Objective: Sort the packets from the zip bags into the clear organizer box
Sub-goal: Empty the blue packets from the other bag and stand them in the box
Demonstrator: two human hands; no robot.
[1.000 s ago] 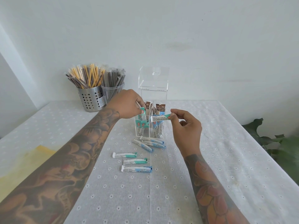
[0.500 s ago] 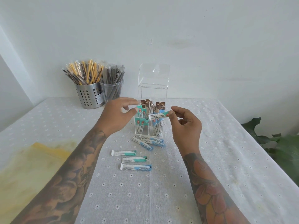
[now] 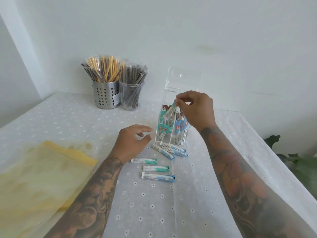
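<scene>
The clear organizer box (image 3: 171,140) stands mid-table with its lid raised; green, blue and brown packets stand in its compartments. My right hand (image 3: 197,109) pinches a green-tipped packet (image 3: 170,111) by its top end, hanging tilted over the box's left side. My left hand (image 3: 132,142) hovers just left of the box, fingers loosely curled, holding nothing. On the cloth lie two green-striped packets (image 3: 145,160) and a blue-striped packet (image 3: 157,177), and a small cluster of blue packets (image 3: 171,149) in front of the box. A yellow zip bag (image 3: 39,179) lies flat at the left.
A perforated steel cup (image 3: 105,94) and a clear cup (image 3: 131,95), both full of wrapped sticks, stand at the back left near the wall. Green plant leaves (image 3: 301,167) show past the table's right edge. The table has a white dotted cloth.
My right hand rose and moved left over the box, turning its packet from level to hanging down. My left hand drew back from the box and lowered toward the table.
</scene>
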